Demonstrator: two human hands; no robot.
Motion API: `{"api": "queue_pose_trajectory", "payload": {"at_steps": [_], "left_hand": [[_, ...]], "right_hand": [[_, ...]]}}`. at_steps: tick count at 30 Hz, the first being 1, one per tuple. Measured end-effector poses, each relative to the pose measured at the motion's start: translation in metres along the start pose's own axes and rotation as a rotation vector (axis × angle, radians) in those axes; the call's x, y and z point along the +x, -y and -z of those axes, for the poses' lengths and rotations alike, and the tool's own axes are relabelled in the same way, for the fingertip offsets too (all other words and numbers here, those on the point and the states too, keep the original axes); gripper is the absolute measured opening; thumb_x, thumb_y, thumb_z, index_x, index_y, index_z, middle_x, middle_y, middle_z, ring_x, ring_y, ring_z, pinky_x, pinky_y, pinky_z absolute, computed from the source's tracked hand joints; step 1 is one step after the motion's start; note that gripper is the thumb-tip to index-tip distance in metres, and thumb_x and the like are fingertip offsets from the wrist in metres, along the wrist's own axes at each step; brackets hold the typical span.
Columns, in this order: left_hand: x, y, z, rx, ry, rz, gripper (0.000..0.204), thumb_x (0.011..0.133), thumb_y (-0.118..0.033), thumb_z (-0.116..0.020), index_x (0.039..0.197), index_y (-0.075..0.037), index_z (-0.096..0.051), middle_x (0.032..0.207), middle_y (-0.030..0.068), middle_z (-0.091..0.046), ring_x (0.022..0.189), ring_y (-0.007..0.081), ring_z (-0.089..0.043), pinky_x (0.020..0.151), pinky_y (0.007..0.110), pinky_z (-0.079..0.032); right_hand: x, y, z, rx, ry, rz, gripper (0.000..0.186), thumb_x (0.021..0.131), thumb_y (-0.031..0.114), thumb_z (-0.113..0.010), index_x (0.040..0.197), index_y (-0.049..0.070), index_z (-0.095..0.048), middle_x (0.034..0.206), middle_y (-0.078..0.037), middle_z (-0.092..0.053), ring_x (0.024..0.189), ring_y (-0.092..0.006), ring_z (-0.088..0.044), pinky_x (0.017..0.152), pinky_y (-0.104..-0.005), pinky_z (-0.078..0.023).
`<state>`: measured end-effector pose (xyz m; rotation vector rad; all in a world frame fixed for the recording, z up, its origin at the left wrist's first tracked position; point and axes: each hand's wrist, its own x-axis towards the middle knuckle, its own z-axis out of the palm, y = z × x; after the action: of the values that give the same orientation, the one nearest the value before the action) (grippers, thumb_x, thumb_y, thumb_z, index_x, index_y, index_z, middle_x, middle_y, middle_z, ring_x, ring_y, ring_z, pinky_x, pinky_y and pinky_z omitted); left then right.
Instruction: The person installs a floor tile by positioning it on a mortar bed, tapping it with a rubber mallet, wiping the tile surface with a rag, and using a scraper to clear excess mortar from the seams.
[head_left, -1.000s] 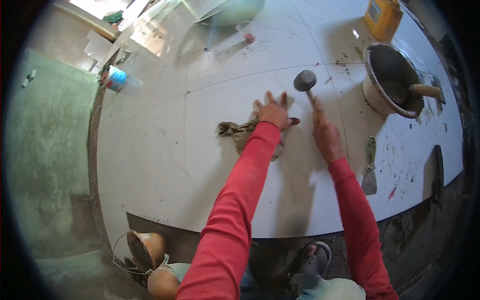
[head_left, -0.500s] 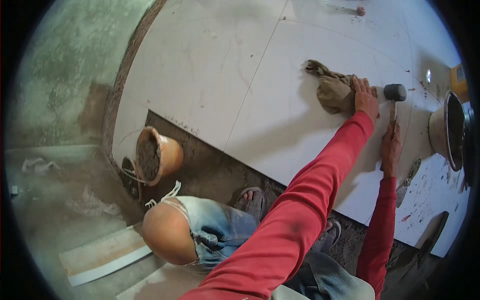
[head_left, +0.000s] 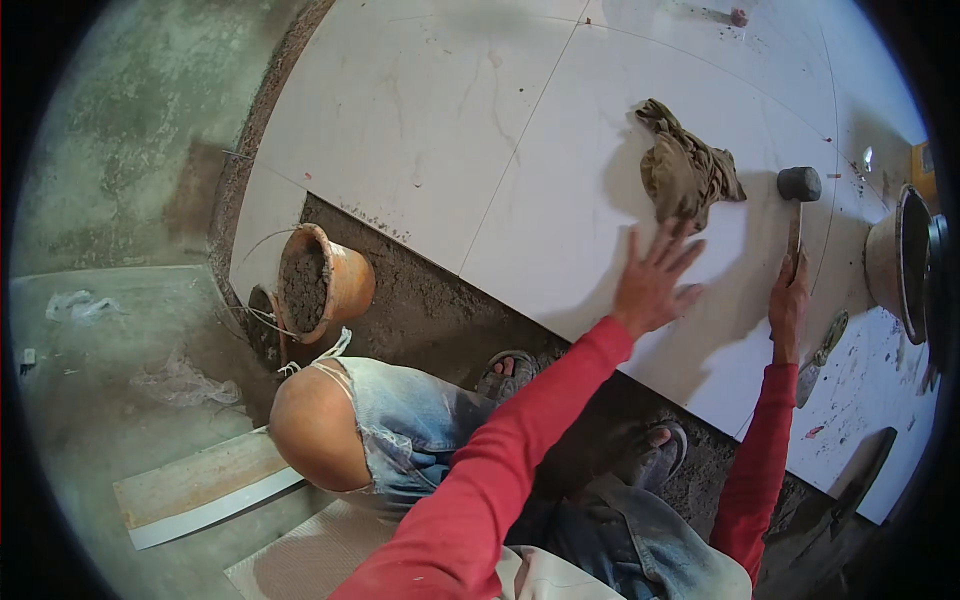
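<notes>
My left hand (head_left: 655,278) is open, fingers spread over the large white floor tiles (head_left: 545,220). Its fingertips are at the near edge of a crumpled brown cloth (head_left: 690,170), and I cannot tell whether they touch it. On the right, my right hand (head_left: 788,305) is closed around the wooden handle of a rubber mallet (head_left: 799,184). The mallet's dark head is just over or on the tile, right of the cloth. Beside my right wrist lies a mortar-smeared trowel (head_left: 824,352).
An orange bucket of mortar (head_left: 348,288) leans in the untiled strip of wet mortar (head_left: 430,265) at left. Another bucket (head_left: 885,260) stands at far right, near a dark straight bar (head_left: 868,465). A tile offcut (head_left: 205,490) and clear plastic scraps (head_left: 185,380) lie at lower left.
My left hand has let go of the cloth and drawn back toward me, spreading its fingers. The cloth now lies on the tile, more spread out. My right hand still grips the mallet.
</notes>
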<state>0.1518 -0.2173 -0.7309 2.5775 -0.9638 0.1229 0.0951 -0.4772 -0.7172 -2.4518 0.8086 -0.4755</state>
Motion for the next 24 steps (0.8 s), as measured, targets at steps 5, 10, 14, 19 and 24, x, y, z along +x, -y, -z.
{"api": "queue_pose_trajectory", "payload": {"at_steps": [5, 10, 14, 19, 24], "left_hand": [[-0.059, 0.067, 0.041, 0.145, -0.083, 0.375, 0.080, 0.088, -0.064, -0.064, 0.156, -0.029, -0.041, 0.167, 0.0130, -0.026, 0.154, 0.0447, -0.018, 0.113, 0.077, -0.015], [-0.035, 0.070, 0.044, 0.153, -0.076, 0.403, 0.080, 0.087, -0.067, -0.063, 0.156, -0.030, -0.041, 0.167, 0.0129, -0.025, 0.153, 0.0479, -0.015, 0.111, 0.080, -0.013], [-0.054, 0.082, 0.048, 0.183, -0.051, 0.449, 0.080, 0.087, -0.068, -0.062, 0.156, -0.031, -0.042, 0.168, 0.0122, -0.024, 0.154, 0.0475, -0.012, 0.110, 0.081, -0.011], [-0.027, 0.065, 0.043, 0.125, -0.102, 0.402, 0.080, 0.087, -0.068, -0.062, 0.155, -0.030, -0.042, 0.168, 0.0116, -0.023, 0.154, 0.0471, -0.011, 0.110, 0.082, -0.011], [-0.042, 0.077, 0.048, 0.129, -0.079, 0.437, 0.080, 0.087, -0.067, -0.063, 0.155, -0.030, -0.042, 0.168, 0.0109, -0.023, 0.155, 0.0465, -0.010, 0.111, 0.081, -0.008]], "right_hand": [[-0.036, 0.051, 0.038, -0.091, 0.218, -0.172, 0.035, 0.109, 0.034, -0.048, 0.117, 0.001, -0.059, 0.091, -0.028, -0.066, 0.086, -0.0470, -0.066, 0.072, -0.0535, -0.048], [-0.063, 0.001, 0.021, -0.120, 0.072, 0.060, 0.030, 0.107, 0.029, -0.053, 0.107, -0.001, -0.060, 0.085, -0.030, -0.064, 0.079, -0.0477, -0.066, 0.064, -0.0529, -0.048], [-0.049, 0.077, 0.060, 0.000, 0.108, -0.125, 0.030, 0.107, 0.028, -0.053, 0.107, -0.001, -0.060, 0.088, -0.031, -0.064, 0.080, -0.0504, -0.063, 0.064, -0.0518, -0.049], [-0.061, -0.029, 0.023, -0.238, 0.088, 0.183, 0.031, 0.108, 0.028, -0.050, 0.110, -0.002, -0.060, 0.089, -0.029, -0.066, 0.075, -0.0421, -0.067, 0.064, -0.0465, -0.050], [-0.077, 0.046, 0.043, -0.087, 0.064, 0.018, 0.030, 0.109, 0.026, -0.049, 0.111, -0.001, -0.060, 0.088, -0.029, -0.067, 0.077, -0.0454, -0.066, 0.063, -0.0500, -0.049]]}}
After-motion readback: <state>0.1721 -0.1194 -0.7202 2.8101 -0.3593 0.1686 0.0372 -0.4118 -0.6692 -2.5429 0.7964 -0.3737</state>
